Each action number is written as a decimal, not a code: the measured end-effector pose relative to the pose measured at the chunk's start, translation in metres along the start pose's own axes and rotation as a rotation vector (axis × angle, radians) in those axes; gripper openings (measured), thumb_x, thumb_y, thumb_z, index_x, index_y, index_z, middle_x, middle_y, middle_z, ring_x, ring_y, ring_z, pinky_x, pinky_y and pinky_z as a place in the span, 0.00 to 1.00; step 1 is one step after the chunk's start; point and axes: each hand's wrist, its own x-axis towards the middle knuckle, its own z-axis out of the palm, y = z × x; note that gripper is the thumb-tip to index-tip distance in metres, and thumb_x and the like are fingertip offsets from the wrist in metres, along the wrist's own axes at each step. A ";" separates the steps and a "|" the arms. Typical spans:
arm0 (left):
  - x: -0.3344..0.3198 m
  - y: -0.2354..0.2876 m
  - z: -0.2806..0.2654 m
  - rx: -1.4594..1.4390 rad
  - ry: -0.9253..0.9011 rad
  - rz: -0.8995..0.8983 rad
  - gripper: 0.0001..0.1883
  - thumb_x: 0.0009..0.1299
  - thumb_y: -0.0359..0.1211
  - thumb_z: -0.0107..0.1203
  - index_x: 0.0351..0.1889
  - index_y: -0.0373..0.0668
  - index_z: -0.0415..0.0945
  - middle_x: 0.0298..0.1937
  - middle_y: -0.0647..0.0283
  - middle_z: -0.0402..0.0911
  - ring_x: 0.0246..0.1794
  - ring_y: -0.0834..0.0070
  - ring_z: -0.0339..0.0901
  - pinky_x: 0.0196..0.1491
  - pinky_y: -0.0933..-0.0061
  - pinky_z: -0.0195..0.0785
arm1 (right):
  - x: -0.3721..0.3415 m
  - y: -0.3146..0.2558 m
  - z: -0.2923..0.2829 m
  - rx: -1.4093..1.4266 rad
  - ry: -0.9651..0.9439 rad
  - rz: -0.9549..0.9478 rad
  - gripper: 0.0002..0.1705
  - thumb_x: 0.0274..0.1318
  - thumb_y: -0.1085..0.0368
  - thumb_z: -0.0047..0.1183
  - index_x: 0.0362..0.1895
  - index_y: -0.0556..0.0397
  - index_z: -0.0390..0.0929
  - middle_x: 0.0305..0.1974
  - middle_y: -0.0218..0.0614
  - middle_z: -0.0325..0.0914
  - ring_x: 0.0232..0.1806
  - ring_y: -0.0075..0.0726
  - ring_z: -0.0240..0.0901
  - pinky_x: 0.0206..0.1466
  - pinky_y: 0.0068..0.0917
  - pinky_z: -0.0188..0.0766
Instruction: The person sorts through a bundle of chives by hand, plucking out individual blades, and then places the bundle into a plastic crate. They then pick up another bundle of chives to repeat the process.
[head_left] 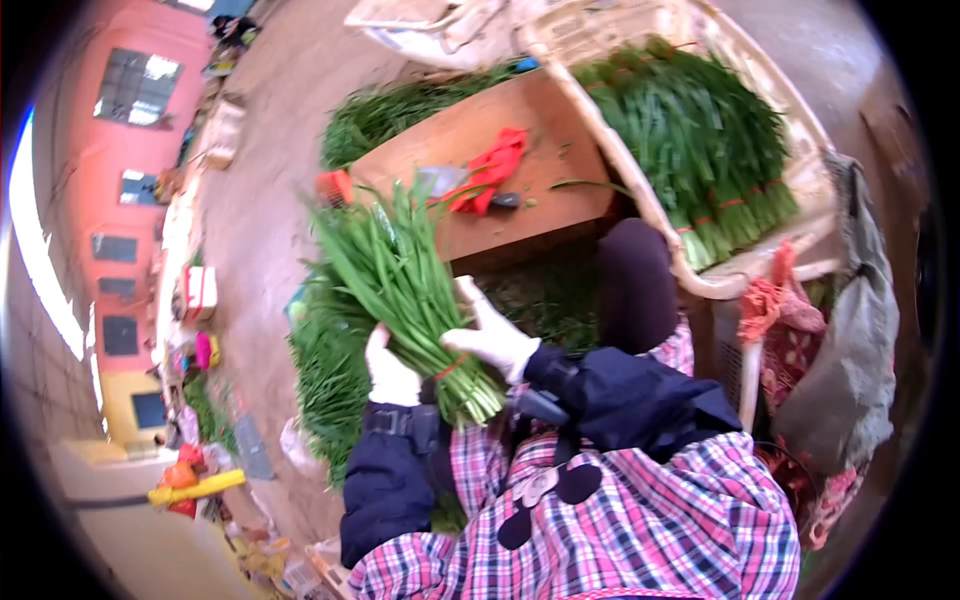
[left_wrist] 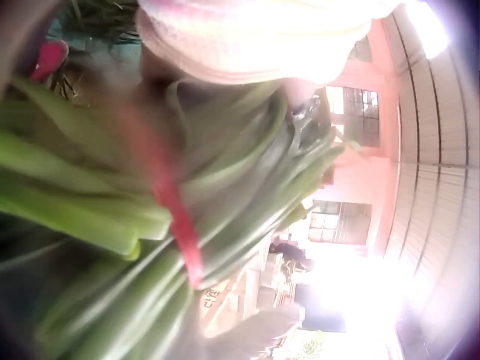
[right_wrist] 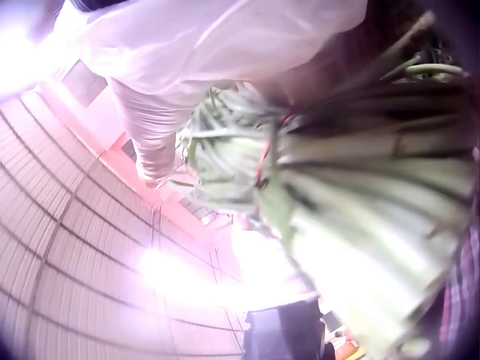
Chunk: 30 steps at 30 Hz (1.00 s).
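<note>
In both white-gloved hands lies a bunch of garlic chives [head_left: 405, 265], long green leaves up and away, pale cut stalk ends toward the lap. A red band [head_left: 452, 366] goes round it near the stalks; in the left wrist view the band [left_wrist: 180, 217] crosses the leaves close up. My left hand [head_left: 391, 372] grips the bunch from its left side, fingers partly hidden beneath. On the other side my right hand [head_left: 498, 335] holds it just above the band, thumb over the stalks. Pale stalks [right_wrist: 360, 225] fan out in the right wrist view.
A brown board [head_left: 540, 130] ahead carries a red cloth [head_left: 495, 170] and a dark-handled tool. To the right, a cream plastic crate [head_left: 640, 205] holds several banded bunches [head_left: 690, 130]. Loose greens [head_left: 330, 370] are heaped at the left. A grey bag [head_left: 845, 370] hangs at the far right.
</note>
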 end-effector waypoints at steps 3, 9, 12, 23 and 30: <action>0.001 0.001 0.029 0.027 -0.091 -0.002 0.25 0.70 0.40 0.45 0.61 0.35 0.69 0.61 0.51 0.74 0.59 0.55 0.72 0.65 0.52 0.62 | 0.000 -0.041 0.012 -0.022 -0.006 0.031 0.68 0.45 0.68 0.68 0.76 0.52 0.25 0.74 0.45 0.44 0.73 0.39 0.45 0.73 0.36 0.48; 0.013 0.044 0.152 0.204 -0.436 0.206 0.28 0.71 0.45 0.50 0.65 0.39 0.65 0.61 0.56 0.74 0.58 0.60 0.74 0.63 0.56 0.66 | 0.035 -0.143 0.002 0.104 0.059 -0.145 0.69 0.39 0.70 0.66 0.76 0.53 0.25 0.62 0.47 0.66 0.58 0.39 0.68 0.60 0.32 0.68; -0.015 0.054 0.239 0.303 -0.471 0.450 0.28 0.70 0.41 0.53 0.64 0.36 0.65 0.61 0.59 0.73 0.60 0.65 0.70 0.65 0.60 0.59 | 0.061 -0.191 -0.039 0.164 0.074 -0.364 0.62 0.41 0.70 0.67 0.75 0.54 0.37 0.58 0.43 0.69 0.54 0.38 0.70 0.58 0.34 0.70; 0.076 0.011 0.252 0.409 -0.621 0.309 0.35 0.71 0.46 0.50 0.72 0.42 0.56 0.66 0.52 0.67 0.68 0.63 0.62 0.67 0.55 0.54 | 0.031 -0.362 -0.234 0.016 0.230 -0.200 0.21 0.59 0.60 0.57 0.53 0.56 0.74 0.43 0.38 0.82 0.38 0.34 0.81 0.45 0.35 0.81; 0.108 -0.021 0.175 0.493 -0.449 0.124 0.37 0.70 0.49 0.52 0.73 0.43 0.54 0.71 0.51 0.59 0.71 0.57 0.59 0.63 0.59 0.60 | -0.007 -0.259 -0.344 -0.305 0.485 0.036 0.48 0.48 0.61 0.67 0.69 0.59 0.53 0.60 0.43 0.69 0.59 0.37 0.67 0.59 0.34 0.70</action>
